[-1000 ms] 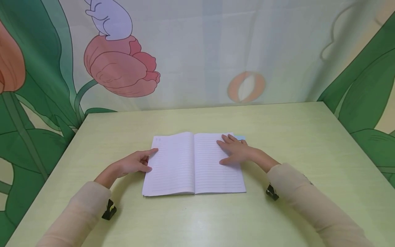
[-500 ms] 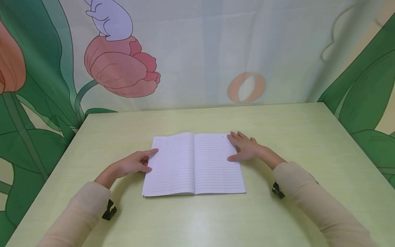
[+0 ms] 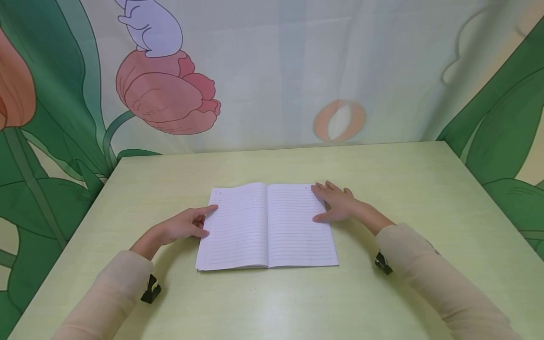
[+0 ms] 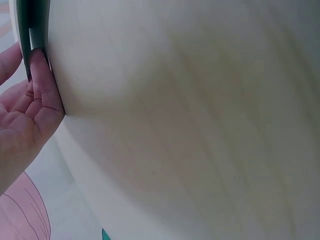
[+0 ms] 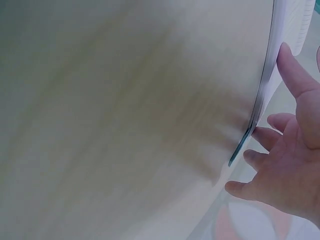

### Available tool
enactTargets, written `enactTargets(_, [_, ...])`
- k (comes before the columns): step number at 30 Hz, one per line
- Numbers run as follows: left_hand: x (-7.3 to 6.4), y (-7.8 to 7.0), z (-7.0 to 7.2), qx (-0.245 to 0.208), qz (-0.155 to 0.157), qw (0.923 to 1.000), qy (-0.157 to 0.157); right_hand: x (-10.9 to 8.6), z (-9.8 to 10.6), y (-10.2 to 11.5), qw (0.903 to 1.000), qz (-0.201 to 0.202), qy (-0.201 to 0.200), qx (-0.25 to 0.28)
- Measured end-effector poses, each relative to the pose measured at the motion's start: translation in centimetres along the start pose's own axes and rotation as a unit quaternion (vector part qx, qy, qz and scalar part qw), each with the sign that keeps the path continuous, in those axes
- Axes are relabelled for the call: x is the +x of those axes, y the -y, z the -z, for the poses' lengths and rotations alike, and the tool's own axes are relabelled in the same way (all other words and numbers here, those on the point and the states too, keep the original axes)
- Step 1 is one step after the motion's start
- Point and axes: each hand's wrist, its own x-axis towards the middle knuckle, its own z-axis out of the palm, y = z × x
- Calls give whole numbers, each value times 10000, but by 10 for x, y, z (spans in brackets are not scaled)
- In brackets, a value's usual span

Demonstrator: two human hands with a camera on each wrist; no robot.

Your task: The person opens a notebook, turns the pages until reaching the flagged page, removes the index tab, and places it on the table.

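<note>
An open notebook (image 3: 244,226) with lined white pages lies on the table, its spine running down the middle. My left hand (image 3: 182,225) holds the left edge, index finger and thumb on the page. In the left wrist view, the curled fingers (image 4: 42,82) of that hand tuck in at the dark green cover (image 4: 39,30). My right hand (image 3: 337,203) rests with spread, fairly straight fingers on the upper right edge of the right page. The right wrist view shows its thumb (image 5: 295,75) against the page edge, with a teal cover edge (image 5: 239,148) near the fingertips.
The pale green-yellow table (image 3: 272,307) extends around the notebook on all sides. Behind it hangs a cloth (image 3: 263,85) printed with flowers, leaves and a white animal. A dark clip-like device (image 3: 150,289) sits under the left sleeve, and another (image 3: 383,262) under the right.
My right hand has slid rightward from the page onto its outer edge, covering the light blue corner that showed there. My left hand and the notebook have stayed in place.
</note>
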Motion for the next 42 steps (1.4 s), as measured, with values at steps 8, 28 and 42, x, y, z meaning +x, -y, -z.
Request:
enactTargets(8, [0,-1,0,87,11,10000,-29,-3,1,4,9999,29,-82,130])
enactTargets(28, [0,1,0,35,-19,10000,2,0,-6,37,9915,715,412,1008])
enactTargets(42, [0,3,0,60,-3,10000,-23,8,-18,79,9846,1304,708,922])
